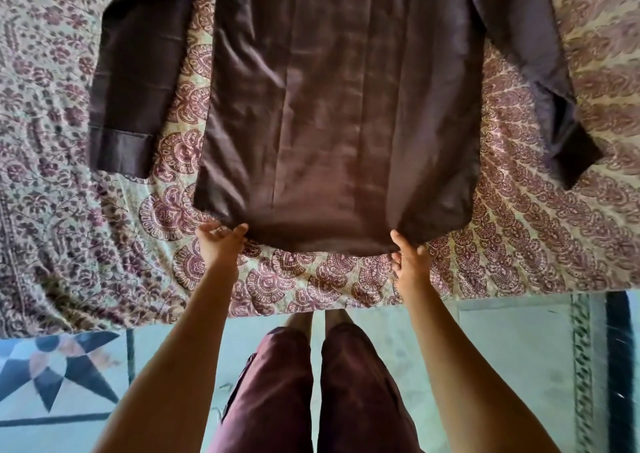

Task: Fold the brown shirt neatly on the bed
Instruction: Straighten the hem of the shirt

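Observation:
The brown shirt (343, 106) lies spread flat on the bed (69, 210), its hem towards me and both long sleeves stretched out to the sides. My left hand (220, 244) pinches the hem near its left corner, thumb on top of the cloth. At the hem's right part my right hand (408, 258) pinches the fabric, fingers partly under the edge. The collar end is cut off at the top of the view.
The bed carries a cream bedspread with maroon floral print; its front edge (311, 308) runs just before my legs. Below is a pale tiled floor with a star pattern (59, 362) at left and a dark border (620, 366) at right.

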